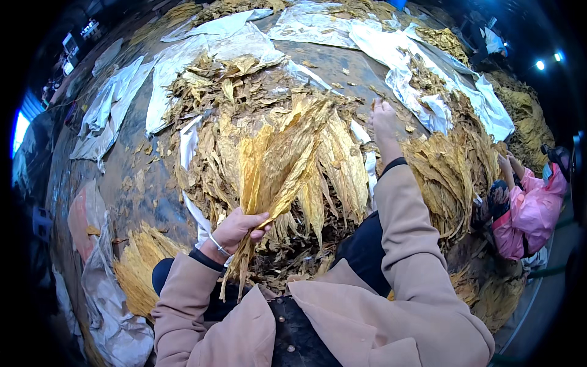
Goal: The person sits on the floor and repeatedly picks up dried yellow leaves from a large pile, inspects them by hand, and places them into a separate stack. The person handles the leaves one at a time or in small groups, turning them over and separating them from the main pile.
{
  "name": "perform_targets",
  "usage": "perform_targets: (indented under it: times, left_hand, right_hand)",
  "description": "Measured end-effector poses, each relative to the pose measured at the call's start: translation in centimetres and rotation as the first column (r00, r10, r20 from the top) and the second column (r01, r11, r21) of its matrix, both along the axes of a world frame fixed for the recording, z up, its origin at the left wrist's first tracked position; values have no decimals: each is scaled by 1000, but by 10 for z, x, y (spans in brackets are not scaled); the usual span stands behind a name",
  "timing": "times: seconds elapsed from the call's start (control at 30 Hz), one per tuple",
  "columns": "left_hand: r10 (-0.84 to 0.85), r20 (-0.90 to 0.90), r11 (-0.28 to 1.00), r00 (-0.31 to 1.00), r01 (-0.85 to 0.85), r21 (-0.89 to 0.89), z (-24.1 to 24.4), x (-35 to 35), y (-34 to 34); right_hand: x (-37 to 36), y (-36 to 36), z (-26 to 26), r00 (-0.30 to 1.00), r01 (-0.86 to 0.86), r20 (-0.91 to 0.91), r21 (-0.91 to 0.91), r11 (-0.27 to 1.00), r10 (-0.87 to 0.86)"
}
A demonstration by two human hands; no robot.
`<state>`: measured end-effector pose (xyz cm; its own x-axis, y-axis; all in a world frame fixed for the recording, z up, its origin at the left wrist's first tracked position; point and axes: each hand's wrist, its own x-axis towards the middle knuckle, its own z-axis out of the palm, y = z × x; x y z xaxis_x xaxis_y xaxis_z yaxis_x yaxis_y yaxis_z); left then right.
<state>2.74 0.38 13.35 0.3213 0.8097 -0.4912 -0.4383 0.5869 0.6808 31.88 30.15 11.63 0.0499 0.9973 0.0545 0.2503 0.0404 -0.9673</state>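
Note:
My left hand [240, 229] grips a bunch of dried yellow-brown tobacco leaves [279, 169] by its narrow end. The broad ends fan up and away over the pile of tobacco leaves [220, 169] in front of me. My right hand [384, 121] is stretched forward to the right of the bunch, apart from it, fingers pointing away. A thin brown leaf scrap [384, 93] shows by its fingertips; whether the fingers hold it is not plain. Dark broken leaf [293, 266] lies between my knees.
White woven sheets [247, 39] lie across the floor beyond the pile. A bundle of leaves [144, 266] rests left of my knee, next to a crumpled sack [117, 316]. Another leaf heap [435, 179] stands at right, where a person in pink [534, 211] handles leaves.

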Motion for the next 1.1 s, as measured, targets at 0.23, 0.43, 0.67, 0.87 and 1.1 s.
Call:
perform_targets:
  times: [0.23,0.43,0.67,0.87,1.1]
  left_hand:
    - [41,-54,999,998,-40,27,-7,-3,5]
    - [-13,-96,1000,995,15,25,-3,-1,4]
    - [-83,-113,996,990,85,13,-6,-3,-5]
    - [43,-69,999,997,-43,5,-14,-4,10]
    - [232,-32,972,972,-230,35,-18,-3,23]
  right_hand:
    - [-64,-82,67,647,-506,-717,-149,850,259]
    - [-73,-51,26,940,-332,-4,209,920,340]
    - [4,12,26,853,168,406,379,910,-327]
    - [24,11,-16,520,35,786,370,929,-333]
    - [-90,-67,19,556,-791,-301,-478,382,775]
